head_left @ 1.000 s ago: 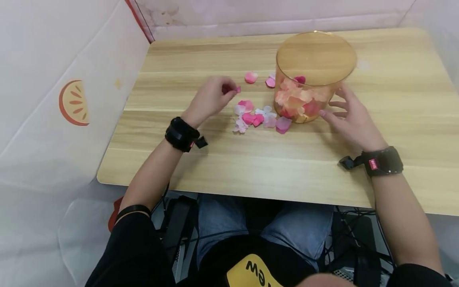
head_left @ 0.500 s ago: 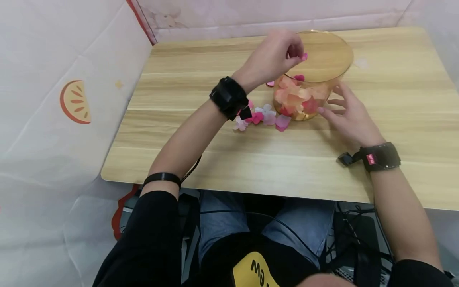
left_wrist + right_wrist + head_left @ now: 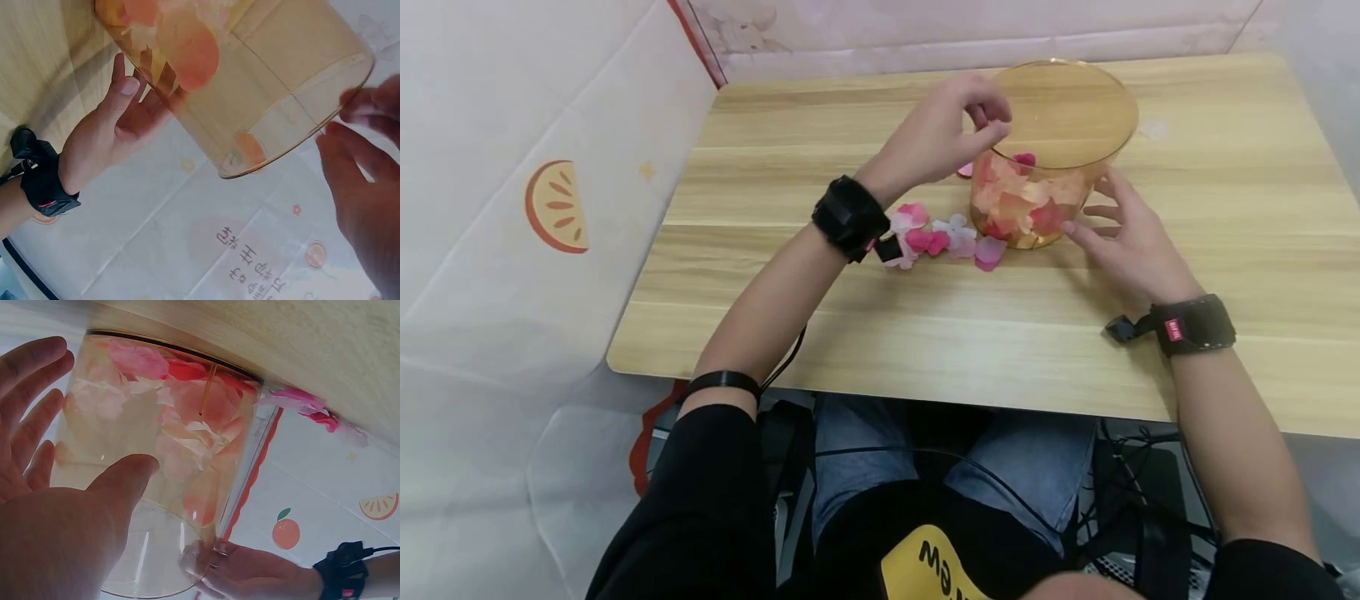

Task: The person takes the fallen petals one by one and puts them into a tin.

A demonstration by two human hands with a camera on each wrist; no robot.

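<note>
- Petals (image 3: pixel 942 242) lie in a small loose heap on the table (image 3: pixel 820 317), just beside the amber tub (image 3: pixel 1045 158) on its left side; many more already fill the bottom of the tub, and one more lies behind the left hand near the tub wall.
- The left hand (image 3: pixel 942 133) is raised at the tub's near-left rim, thumb and forefinger tips close together. The head view shows no petal between them, and the left wrist view is too blurred there, so I cannot tell whether it pinches anything.
- The right hand (image 3: pixel 1126 242) rests on the table with fingers spread and straight, their tips against the tub's right wall; the right wrist view shows the thumb (image 3: pixel 128 481) laid on the clear wall too.
- To do this well, I judge the right hand should steady the tub lightly, since it looks light and tall and a knock at the rim could tip it.
- Release should come with the fingertips past the rim and over the opening; these petals look thin and may drift or cling to skin.
- For each pick-up, a fingertip pinch on one petal's edge seems best, taking those nearest the tub first so the wrist strap (image 3: pixel 850 218) does not sweep the heap.
</note>
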